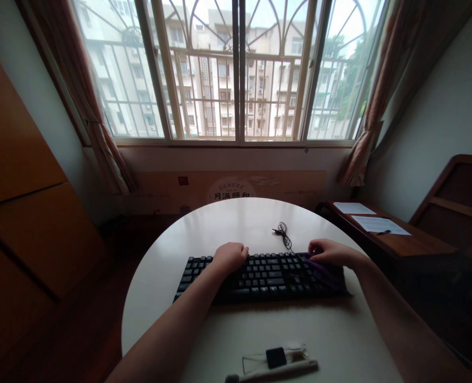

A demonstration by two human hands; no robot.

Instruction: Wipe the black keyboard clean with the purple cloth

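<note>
A black keyboard (265, 274) lies across the middle of a round white table (220, 218). My left hand (230, 256) rests on the keyboard's upper middle, fingers curled over its far edge. My right hand (328, 252) is on the keyboard's right end, fingers closed on a purple cloth (319, 267) that lies over the keys there. The keyboard's black cable (283, 234) is coiled on the table just behind it.
A white brush (275, 371), a wire keycap puller and a small black square object (276, 357) lie at the table's near edge. Right of the table stands a wooden side table (403, 244) with papers (379, 225) and a pen. A barred window (238, 69) with curtains is ahead.
</note>
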